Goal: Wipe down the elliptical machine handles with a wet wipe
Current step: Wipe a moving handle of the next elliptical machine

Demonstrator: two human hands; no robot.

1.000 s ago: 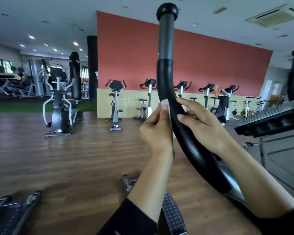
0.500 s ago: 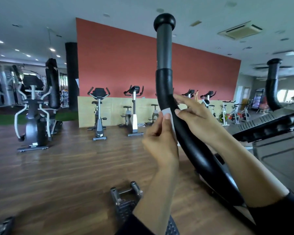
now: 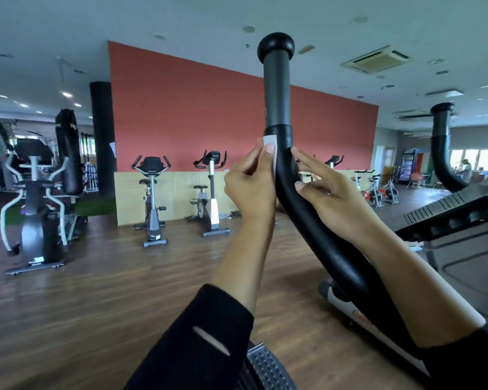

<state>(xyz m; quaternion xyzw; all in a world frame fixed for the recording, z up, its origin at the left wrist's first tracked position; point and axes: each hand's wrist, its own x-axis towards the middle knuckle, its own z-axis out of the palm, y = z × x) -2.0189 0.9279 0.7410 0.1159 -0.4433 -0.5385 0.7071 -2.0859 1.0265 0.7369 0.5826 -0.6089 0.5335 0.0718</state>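
A tall black elliptical handle curves up in front of me, with a grey upper section and a round black cap. My left hand pinches a small white wet wipe against the handle's left side, just below the grey section. On the handle's right side my right hand rests with its fingers extended and touching the black foam. The machine's second handle rises at the far right.
The elliptical's console juts out at the right and a foot pedal lies below. Exercise bikes line the red wall, another elliptical and a punching bag stand at the left on the wooden floor.
Both hands have slid up the handle with the wipe, from the bend toward the grey section. My view has turned right and tilted up.
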